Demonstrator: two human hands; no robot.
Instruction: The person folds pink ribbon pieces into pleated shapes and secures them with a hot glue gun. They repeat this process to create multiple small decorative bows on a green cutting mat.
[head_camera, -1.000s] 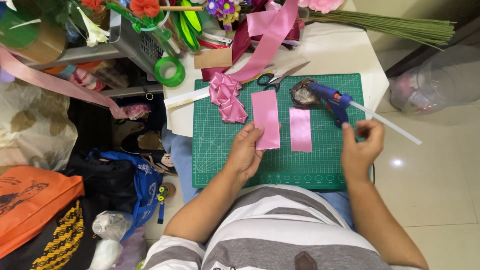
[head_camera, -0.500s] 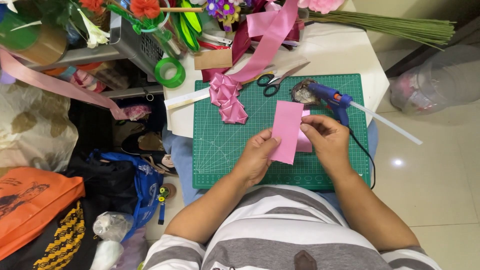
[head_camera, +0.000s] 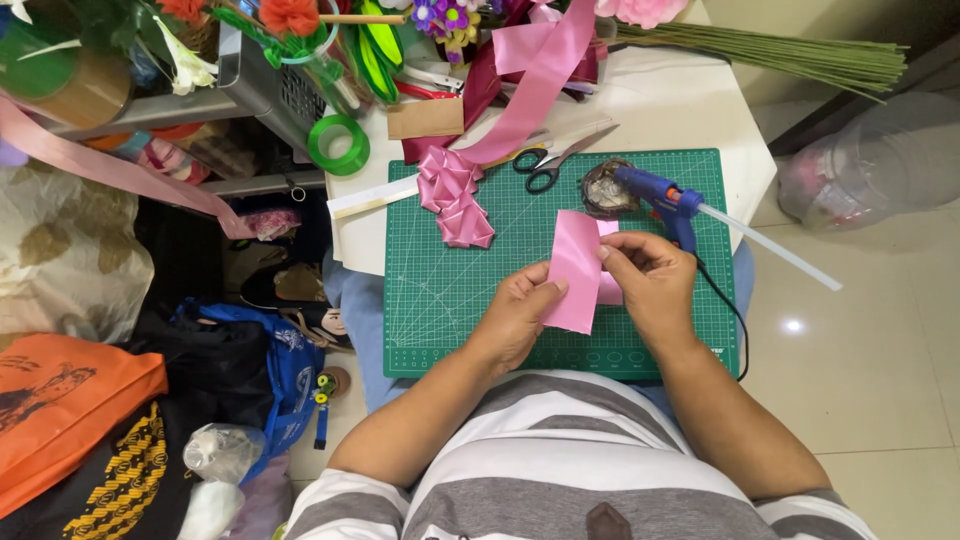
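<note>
A flat pink ribbon strip (head_camera: 574, 268) is lifted a little above the green cutting mat (head_camera: 440, 280). My left hand (head_camera: 520, 315) pinches its lower left edge. My right hand (head_camera: 650, 280) grips its right edge near the top. A second pink strip (head_camera: 610, 288) lies on the mat, mostly hidden behind my right hand. Folded pink ribbon loops (head_camera: 452, 195) rest on the mat's upper left. A blue glue gun (head_camera: 662, 200) lies beyond my right hand, its white glue stick pointing right.
Black-handled scissors (head_camera: 550, 165) lie at the mat's top edge beside a long pink ribbon (head_camera: 540, 85). Green tape roll (head_camera: 338, 145), artificial flowers and green stems (head_camera: 780, 55) crowd the white table's back. Bags and an orange sack (head_camera: 60, 410) fill the floor at left.
My left hand lifted one pink strip off the mat. My right hand came in from beside the glue gun and took hold of the strip's right edge.
</note>
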